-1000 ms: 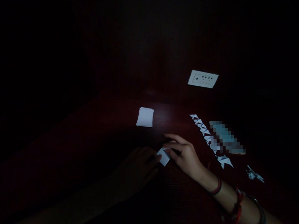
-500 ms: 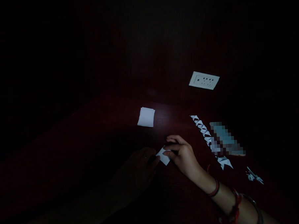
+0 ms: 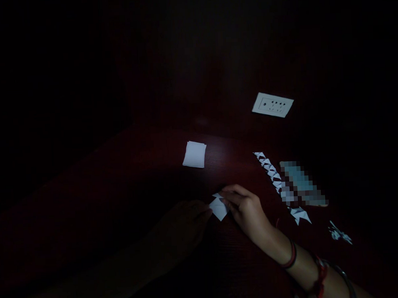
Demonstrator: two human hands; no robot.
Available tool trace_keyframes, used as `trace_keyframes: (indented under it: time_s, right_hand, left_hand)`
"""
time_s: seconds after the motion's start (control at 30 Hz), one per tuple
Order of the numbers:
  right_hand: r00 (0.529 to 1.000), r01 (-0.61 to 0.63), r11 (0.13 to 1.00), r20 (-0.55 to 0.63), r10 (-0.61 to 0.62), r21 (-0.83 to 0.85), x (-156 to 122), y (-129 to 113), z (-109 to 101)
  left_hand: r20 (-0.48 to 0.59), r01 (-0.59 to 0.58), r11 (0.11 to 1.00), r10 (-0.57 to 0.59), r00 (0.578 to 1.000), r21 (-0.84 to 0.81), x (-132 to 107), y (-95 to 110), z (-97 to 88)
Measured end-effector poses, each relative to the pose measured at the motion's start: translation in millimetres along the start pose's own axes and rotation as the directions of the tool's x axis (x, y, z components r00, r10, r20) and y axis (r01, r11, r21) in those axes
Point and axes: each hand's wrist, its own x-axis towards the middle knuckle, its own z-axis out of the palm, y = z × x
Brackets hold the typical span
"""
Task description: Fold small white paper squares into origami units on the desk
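The scene is very dark. A small folded piece of white paper [image 3: 219, 208] lies on the dark red table between my two hands. My right hand [image 3: 246, 210] has its fingers curled and pressed on the paper's right side. My left hand [image 3: 184, 222], deep in shadow, touches the paper's left edge with its fingertips drawn together. Bracelets ring my right wrist.
A small stack of white paper squares [image 3: 194, 154] lies farther back on the table [image 3: 121, 183]. A row of folded paper pieces [image 3: 272, 176] runs diagonally at the right beside a blurred bluish object [image 3: 303, 189]. More folded bits [image 3: 338, 233] lie far right. A white wall socket [image 3: 272, 104] is behind.
My right hand has slid slightly right and down while its fingers stay on the paper piece. My left hand has barely moved.
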Motion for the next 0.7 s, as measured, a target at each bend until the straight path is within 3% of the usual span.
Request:
trace_keyframes:
  time_s: [0.13, 0.37, 0.7]
  right_hand:
    - [0.999, 0.037, 0.997, 0.042, -0.034, -0.066, -1.8, -3.6, -1.7]
    - [0.982, 0.055, 0.998, 0.183, -0.049, -0.028, -3.5, -3.6, -4.5]
    - [0.967, 0.119, 0.978, 0.242, -0.076, -0.17, -4.4, -0.9, -2.5]
  left_hand:
    - [0.051, 0.018, 1.0, -0.018, 0.999, 0.013, -1.0, 1.9, 0.2]
    - [0.033, 0.108, 0.994, -0.108, 0.994, 0.02, -2.5, 3.4, 3.4]
    - [0.038, 0.074, 0.997, -0.074, 0.997, -0.022, -2.6, 0.5, 2.6]
